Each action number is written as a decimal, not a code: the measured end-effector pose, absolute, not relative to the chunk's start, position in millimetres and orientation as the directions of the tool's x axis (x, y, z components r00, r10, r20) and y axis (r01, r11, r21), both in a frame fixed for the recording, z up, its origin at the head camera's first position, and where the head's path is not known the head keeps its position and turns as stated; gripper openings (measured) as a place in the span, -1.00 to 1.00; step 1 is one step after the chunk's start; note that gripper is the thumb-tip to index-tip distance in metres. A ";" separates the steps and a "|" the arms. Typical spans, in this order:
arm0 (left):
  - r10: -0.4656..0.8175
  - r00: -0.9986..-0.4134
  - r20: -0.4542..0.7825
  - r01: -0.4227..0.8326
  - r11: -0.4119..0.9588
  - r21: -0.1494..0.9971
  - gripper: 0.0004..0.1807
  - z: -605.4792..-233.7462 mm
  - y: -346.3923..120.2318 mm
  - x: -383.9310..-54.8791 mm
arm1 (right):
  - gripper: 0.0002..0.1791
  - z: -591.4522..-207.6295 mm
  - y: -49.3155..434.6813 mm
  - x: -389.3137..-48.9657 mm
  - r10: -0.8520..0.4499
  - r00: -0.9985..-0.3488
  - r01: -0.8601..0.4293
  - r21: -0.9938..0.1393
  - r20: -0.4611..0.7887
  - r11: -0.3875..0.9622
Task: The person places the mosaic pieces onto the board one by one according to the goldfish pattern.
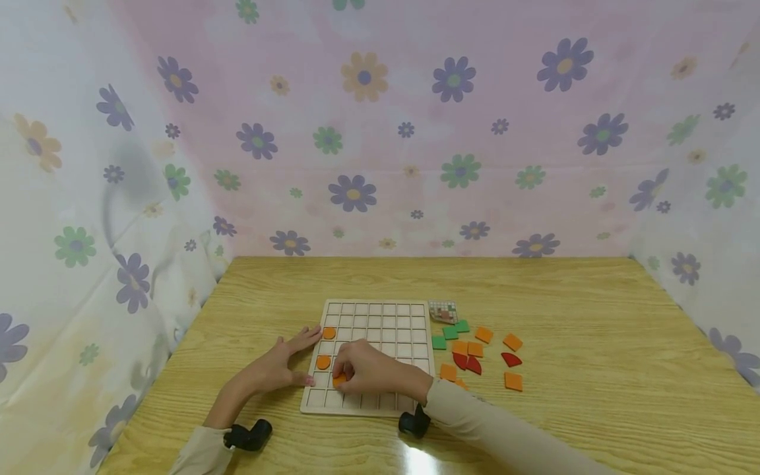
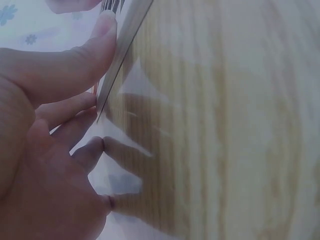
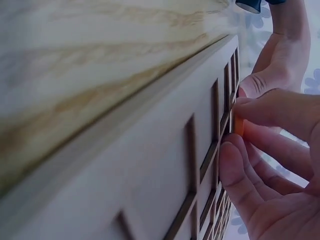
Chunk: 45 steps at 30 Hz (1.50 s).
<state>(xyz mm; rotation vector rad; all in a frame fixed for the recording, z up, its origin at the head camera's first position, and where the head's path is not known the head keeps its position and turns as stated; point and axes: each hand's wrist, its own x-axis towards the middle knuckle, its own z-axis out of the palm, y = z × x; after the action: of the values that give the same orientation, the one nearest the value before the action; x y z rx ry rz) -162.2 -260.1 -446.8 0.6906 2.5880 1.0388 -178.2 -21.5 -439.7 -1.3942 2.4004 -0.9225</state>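
A square wooden grid board (image 1: 380, 323) lies on the table. My right hand (image 1: 368, 369) is over its lower left part and pinches an orange piece (image 1: 339, 380) between thumb and fingers, close at a cell of the second column. In the right wrist view the orange piece (image 3: 239, 125) shows as a thin edge between the fingertips. My left hand (image 1: 276, 363) rests along the board's left edge, thumb and fingers spread and touching the rim. Two orange rounded pieces, an upper one (image 1: 329, 333) and a lower one (image 1: 323, 362), sit in the left column.
Right of the board lie several orange squares (image 1: 513, 381), green squares (image 1: 439, 342) and red quarter-round pieces (image 1: 511, 359). A small pattern card (image 1: 443, 311) touches the board's upper right corner. Flowered cloth (image 1: 415, 145) hangs behind the wooden table (image 1: 594, 343).
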 end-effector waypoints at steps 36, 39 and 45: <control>0.514 -0.855 -0.061 0.335 0.640 0.692 -0.05 -446.4 -258.3 -162.0 | -0.83 -422.2 -7.2 -167.5 -0.848 -0.515 -0.738 -0.568 0.125 0.364; 0.506 -0.860 -0.067 0.329 0.650 0.685 -0.05 -446.7 -258.2 -162.0 | -0.82 -419.1 1.5 -167.2 -0.841 -0.531 -0.711 -0.595 0.103 0.375; 0.499 -0.863 -0.075 0.320 0.656 0.684 -0.05 -447.0 -257.5 -161.7 | -0.85 -414.4 21.2 -166.8 -0.821 -0.566 -0.675 -0.613 0.075 0.410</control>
<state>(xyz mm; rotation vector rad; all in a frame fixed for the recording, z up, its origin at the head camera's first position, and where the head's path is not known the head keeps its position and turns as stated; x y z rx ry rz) -161.7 -257.5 -447.0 0.6605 2.6182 1.0085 -166.8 21.2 -414.4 -1.3157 2.4281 -0.8888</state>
